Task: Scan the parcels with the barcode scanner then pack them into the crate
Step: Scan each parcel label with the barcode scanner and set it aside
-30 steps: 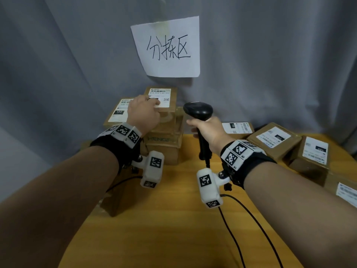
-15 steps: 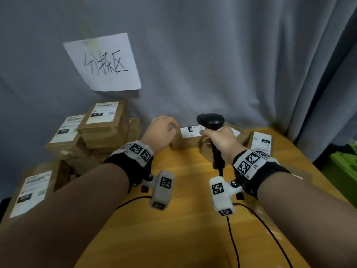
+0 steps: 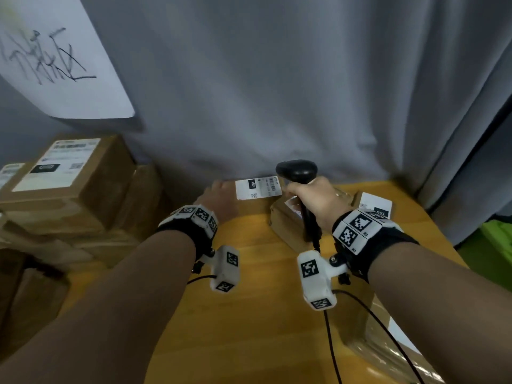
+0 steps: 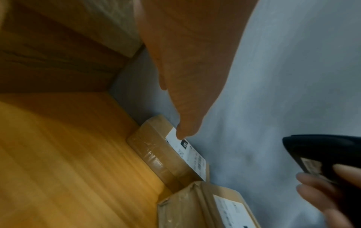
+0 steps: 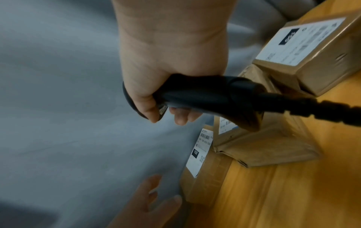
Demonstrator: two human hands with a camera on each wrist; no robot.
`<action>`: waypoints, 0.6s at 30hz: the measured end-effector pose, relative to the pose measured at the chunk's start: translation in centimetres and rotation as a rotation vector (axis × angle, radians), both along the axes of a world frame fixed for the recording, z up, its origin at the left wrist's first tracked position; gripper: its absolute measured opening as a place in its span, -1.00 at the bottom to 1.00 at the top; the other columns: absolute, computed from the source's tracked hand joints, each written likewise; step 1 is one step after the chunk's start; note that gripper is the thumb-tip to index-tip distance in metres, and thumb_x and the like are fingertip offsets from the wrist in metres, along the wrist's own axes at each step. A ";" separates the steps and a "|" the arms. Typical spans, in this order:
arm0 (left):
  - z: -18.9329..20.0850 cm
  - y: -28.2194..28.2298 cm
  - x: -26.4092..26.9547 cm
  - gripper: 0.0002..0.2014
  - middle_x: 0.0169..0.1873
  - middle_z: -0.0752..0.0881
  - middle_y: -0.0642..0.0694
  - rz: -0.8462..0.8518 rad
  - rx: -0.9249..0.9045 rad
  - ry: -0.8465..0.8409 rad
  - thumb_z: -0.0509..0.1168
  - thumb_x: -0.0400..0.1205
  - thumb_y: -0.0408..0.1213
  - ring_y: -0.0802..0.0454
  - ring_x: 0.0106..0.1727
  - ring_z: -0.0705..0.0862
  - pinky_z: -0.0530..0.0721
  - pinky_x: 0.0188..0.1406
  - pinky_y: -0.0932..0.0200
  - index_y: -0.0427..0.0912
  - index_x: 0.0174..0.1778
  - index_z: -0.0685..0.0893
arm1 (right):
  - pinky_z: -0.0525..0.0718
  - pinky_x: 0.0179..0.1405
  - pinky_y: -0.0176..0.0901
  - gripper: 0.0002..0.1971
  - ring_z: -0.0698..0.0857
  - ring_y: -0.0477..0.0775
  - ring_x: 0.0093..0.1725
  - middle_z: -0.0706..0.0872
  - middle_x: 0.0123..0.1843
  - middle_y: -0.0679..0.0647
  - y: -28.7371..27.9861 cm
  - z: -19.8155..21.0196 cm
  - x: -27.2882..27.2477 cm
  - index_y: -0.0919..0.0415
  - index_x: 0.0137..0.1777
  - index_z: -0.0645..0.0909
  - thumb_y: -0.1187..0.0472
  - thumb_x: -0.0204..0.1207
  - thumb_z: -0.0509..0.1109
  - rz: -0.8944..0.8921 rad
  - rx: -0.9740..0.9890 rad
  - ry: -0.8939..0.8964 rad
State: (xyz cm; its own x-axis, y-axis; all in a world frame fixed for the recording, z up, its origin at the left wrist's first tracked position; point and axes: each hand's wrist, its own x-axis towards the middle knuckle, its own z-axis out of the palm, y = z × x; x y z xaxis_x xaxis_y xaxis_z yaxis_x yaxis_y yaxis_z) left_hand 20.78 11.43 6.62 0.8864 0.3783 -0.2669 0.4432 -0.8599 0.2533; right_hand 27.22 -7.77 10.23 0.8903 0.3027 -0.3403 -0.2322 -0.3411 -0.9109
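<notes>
A flat brown parcel (image 3: 257, 187) with a white "150" label lies at the table's back edge against the grey curtain. My left hand (image 3: 219, 196) reaches to its left end. The left wrist view shows the hand's straight fingers (image 4: 187, 108) over the parcel (image 4: 166, 154). In the right wrist view they spread (image 5: 154, 199) beside that parcel (image 5: 203, 169), holding nothing. My right hand (image 3: 315, 200) grips the handle of the black barcode scanner (image 3: 297, 170), upright just right of the label. The right wrist view shows the scanner (image 5: 205, 97) wrapped by the fingers.
A second parcel (image 3: 285, 225) lies under the scanner, a third (image 3: 375, 206) further right, another (image 3: 368, 336) under my right forearm. Stacked parcels (image 3: 69, 176) fill the left. The scanner's cable (image 3: 329, 342) trails over the wooden table (image 3: 249, 314). Something green (image 3: 496, 234) sits beyond the table's right edge.
My view has swung right. The left hand left the stacked box on the left and moved to the flat "150" parcel. The right hand kept the scanner and moved with it.
</notes>
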 end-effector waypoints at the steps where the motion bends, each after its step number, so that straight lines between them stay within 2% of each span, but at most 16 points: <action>1: -1.2 0.7 1.3 -0.31 0.49 0.37 -0.23 -0.004 -0.008 0.015 0.37 0.58 -0.10 -0.27 0.48 0.41 0.45 0.45 -0.20 -0.15 0.60 0.26 | 0.72 -0.04 0.05 -0.88 0.68 0.14 -0.25 0.68 -0.36 0.14 0.6 -1.0 1.2 0.33 -0.04 0.69 0.29 0.48 0.46 0.004 0.002 0.017; 3: -2.7 2.0 3.0 -0.19 0.52 0.34 -0.22 -0.018 -0.009 0.042 0.45 0.53 -0.03 -0.27 0.50 0.39 0.45 0.45 -0.21 -0.15 0.62 0.20 | 0.72 0.03 0.07 -0.85 0.66 0.13 -0.25 0.68 -0.35 0.13 1.3 -2.0 2.5 0.35 0.01 0.69 0.30 0.49 0.45 0.018 0.002 0.035; 8: -6.8 4.7 7.2 -0.03 0.54 0.31 -0.25 -0.054 0.007 0.141 0.51 0.45 0.08 -0.27 0.53 0.36 0.42 0.45 -0.20 -0.16 0.65 0.13 | 0.66 -0.17 -0.08 -0.80 0.61 0.08 -0.35 0.66 -0.37 0.15 2.5 -5.3 4.9 0.46 0.03 0.70 0.31 0.50 0.43 -0.059 0.011 0.091; 11: -8.3 5.5 7.9 0.07 0.59 0.22 -0.24 -0.082 0.048 0.194 0.50 0.42 0.13 -0.28 0.57 0.28 0.34 0.50 -0.19 -0.18 0.67 0.01 | 0.63 -0.32 -0.23 -0.79 0.59 0.02 -0.45 0.65 -0.39 0.15 3.0 -7.0 4.8 0.47 -0.01 0.71 0.28 0.52 0.44 -0.065 -0.006 0.101; 13: -8.3 5.6 7.3 0.04 0.52 0.28 -0.23 -0.104 0.169 0.204 0.41 0.37 0.33 -0.26 0.51 0.30 0.34 0.44 -0.19 -0.19 0.61 0.14 | 0.63 -0.30 -0.23 -0.79 0.60 0.01 -0.46 0.66 -0.40 0.14 3.5 -7.7 4.3 0.48 -0.02 0.70 0.27 0.52 0.45 -0.069 0.002 0.108; 15: -7.5 4.8 6.2 0.10 0.38 0.37 -0.22 -0.096 0.250 0.263 0.19 0.16 0.56 -0.24 0.41 0.35 0.34 0.36 -0.17 -0.20 0.45 0.33 | 0.65 -0.27 -0.20 -0.78 0.62 0.03 -0.42 0.69 -0.36 0.18 4.0 -8.0 3.8 0.48 -0.01 0.69 0.28 0.50 0.46 -0.094 0.025 0.109; 16: -7.2 4.2 5.4 0.11 0.33 0.40 -0.22 -0.074 0.226 0.296 0.12 0.08 0.56 -0.23 0.39 0.37 0.36 0.36 -0.15 -0.21 0.40 0.36 | 0.66 -0.27 -0.19 -0.79 0.64 0.05 -0.39 0.70 -0.32 0.20 4.4 -8.1 3.5 0.46 -0.02 0.70 0.28 0.49 0.47 -0.107 0.033 0.109; 18: -6.9 3.0 3.5 0.01 0.27 0.49 -0.18 -0.022 0.073 0.304 0.26 0.16 0.40 -0.21 0.35 0.47 0.47 0.33 -0.09 -0.24 0.41 0.37 | 0.65 -0.29 -0.20 -0.86 0.66 0.05 -0.37 0.71 -0.31 0.17 4.8 -8.4 2.7 0.36 -0.12 0.71 0.25 0.48 0.48 -0.129 0.029 0.089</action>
